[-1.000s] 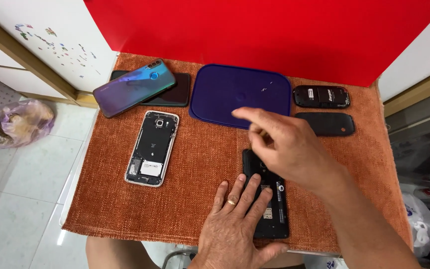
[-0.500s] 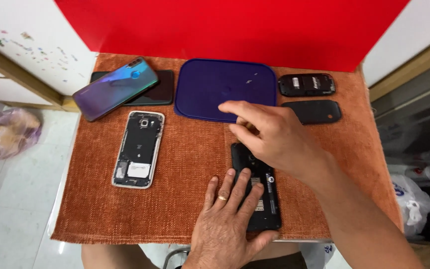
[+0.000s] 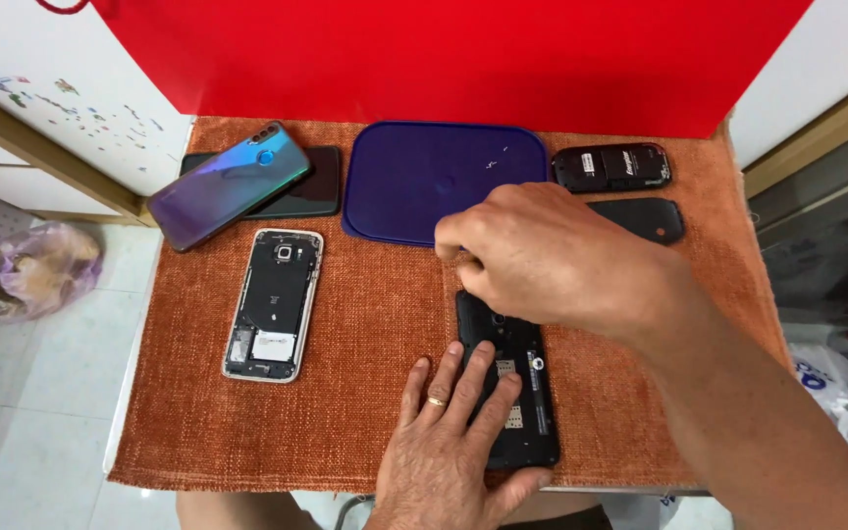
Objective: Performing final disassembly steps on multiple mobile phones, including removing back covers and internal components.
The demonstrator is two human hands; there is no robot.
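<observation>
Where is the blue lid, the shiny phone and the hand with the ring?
blue lid (image 3: 414, 182): head view, on its flat top.
shiny phone (image 3: 230, 184): head view, middle of its glossy back.
left hand (image 3: 449, 442): head view, back of the hand, below the ring.

A white rectangular label (image 3: 272, 345) sits on the lower inside of the opened phone (image 3: 275, 304), left of centre. In the upper right of the frame, a small black battery (image 3: 611, 167) carries a dark label with light print. A white plastic bag (image 3: 821, 388) with blue print lies at the right edge.
</observation>
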